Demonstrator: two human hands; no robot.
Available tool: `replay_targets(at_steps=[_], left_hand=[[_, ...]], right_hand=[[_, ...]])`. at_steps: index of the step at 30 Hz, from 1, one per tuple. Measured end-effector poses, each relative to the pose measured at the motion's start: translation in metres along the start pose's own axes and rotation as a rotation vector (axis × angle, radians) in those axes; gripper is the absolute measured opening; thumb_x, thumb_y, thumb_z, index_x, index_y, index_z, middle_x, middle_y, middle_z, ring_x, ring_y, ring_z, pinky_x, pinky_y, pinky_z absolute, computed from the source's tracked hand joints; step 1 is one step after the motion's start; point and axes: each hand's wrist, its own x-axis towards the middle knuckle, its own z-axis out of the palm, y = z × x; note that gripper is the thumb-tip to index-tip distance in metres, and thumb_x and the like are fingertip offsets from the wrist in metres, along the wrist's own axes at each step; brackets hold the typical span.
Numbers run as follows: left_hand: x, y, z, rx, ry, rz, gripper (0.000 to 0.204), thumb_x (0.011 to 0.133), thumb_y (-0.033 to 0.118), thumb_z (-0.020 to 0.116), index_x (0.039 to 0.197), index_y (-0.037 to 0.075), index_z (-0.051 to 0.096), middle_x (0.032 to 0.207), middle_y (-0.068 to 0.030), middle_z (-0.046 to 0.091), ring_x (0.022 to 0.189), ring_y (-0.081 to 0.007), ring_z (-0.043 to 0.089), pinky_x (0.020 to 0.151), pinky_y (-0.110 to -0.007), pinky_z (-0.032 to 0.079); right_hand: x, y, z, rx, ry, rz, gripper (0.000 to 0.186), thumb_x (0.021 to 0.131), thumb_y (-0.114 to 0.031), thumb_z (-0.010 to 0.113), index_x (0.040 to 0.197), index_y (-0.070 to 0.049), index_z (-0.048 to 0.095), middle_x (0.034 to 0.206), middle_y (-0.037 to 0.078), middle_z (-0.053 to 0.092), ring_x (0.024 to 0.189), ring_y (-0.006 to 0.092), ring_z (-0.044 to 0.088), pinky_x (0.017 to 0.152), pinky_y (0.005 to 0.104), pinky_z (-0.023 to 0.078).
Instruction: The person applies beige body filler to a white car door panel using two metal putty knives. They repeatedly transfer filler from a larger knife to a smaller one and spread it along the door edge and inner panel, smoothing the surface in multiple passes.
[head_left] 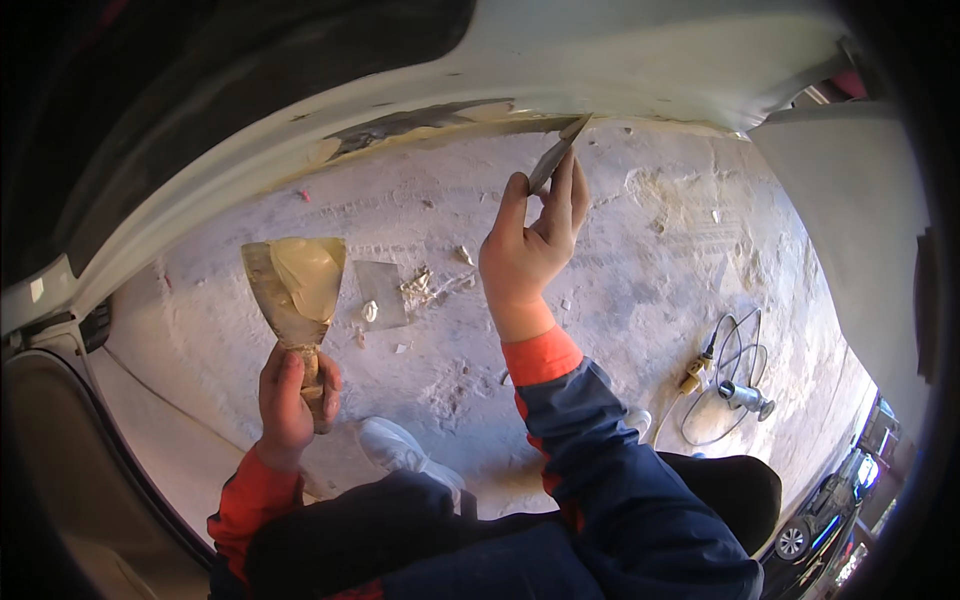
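Observation:
My left hand [290,395] is wrapped round the handle of a wide putty knife [268,290], held blade up. A thick dollop of yellowish body filler [308,272] covers much of that blade. My right hand [533,240] grips a thin grey spreader [552,165] between thumb and fingers. The spreader's tip meets the lower edge of a pale car body panel [640,85]. Left of that tip, along the same edge, runs a dark, bare patch [410,122] with yellowish filler around it.
A grinder-like power tool [745,398] with a coiled cord lies on the dusty floor [450,400] at right, beside a yellow connector [692,376]. A flat clear sheet [382,290] and debris lie mid-floor. Open car doors [850,220] flank both sides. My white shoe [400,445] is below.

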Motion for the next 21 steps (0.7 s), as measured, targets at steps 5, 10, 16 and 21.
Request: replay_targets(at_steps=[5, 10, 16, 21], left_hand=[[-0.002, -0.002, -0.003, 0.019, 0.046, 0.004, 0.036, 0.105, 0.036, 0.035, 0.106, 0.002, 0.047, 0.070, -0.0102, 0.057, 0.043, -0.0119, 0.047, 0.040, -0.025, 0.039], [-0.003, 0.000, -0.011, -0.024, 0.000, -0.003, 0.035, 0.105, 0.034, 0.036, 0.109, 0.001, 0.048, 0.075, -0.0141, 0.060, 0.048, -0.0141, 0.052, 0.044, -0.026, 0.042], [-0.005, -0.003, -0.017, -0.050, 0.015, -0.013, 0.035, 0.105, 0.034, 0.036, 0.109, 0.002, 0.048, 0.075, -0.0139, 0.060, 0.048, -0.0144, 0.052, 0.044, -0.026, 0.043], [-0.004, -0.002, -0.020, -0.064, 0.018, -0.001, 0.034, 0.105, 0.034, 0.036, 0.110, 0.003, 0.047, 0.075, -0.0135, 0.060, 0.049, -0.0143, 0.052, 0.045, -0.026, 0.043]], right_hand=[[-0.005, -0.005, 0.007, -0.024, -0.029, -0.034, 0.053, 0.085, 0.000, 0.066, 0.137, 0.000, 0.054, 0.135, 0.019, 0.050, 0.114, 0.0288, 0.056, 0.088, 0.0344, 0.050], [-0.010, -0.008, 0.013, -0.089, -0.050, -0.078, 0.056, 0.083, -0.001, 0.069, 0.137, -0.001, 0.055, 0.134, 0.019, 0.049, 0.113, 0.0305, 0.054, 0.094, 0.0379, 0.047], [-0.019, -0.014, 0.021, -0.073, -0.067, -0.035, 0.058, 0.080, -0.001, 0.070, 0.137, -0.002, 0.056, 0.135, 0.018, 0.047, 0.114, 0.0297, 0.051, 0.097, 0.0387, 0.044], [-0.025, -0.016, 0.028, -0.053, -0.072, -0.045, 0.060, 0.079, 0.000, 0.071, 0.137, -0.002, 0.055, 0.135, 0.018, 0.046, 0.114, 0.0289, 0.051, 0.096, 0.0381, 0.044]])
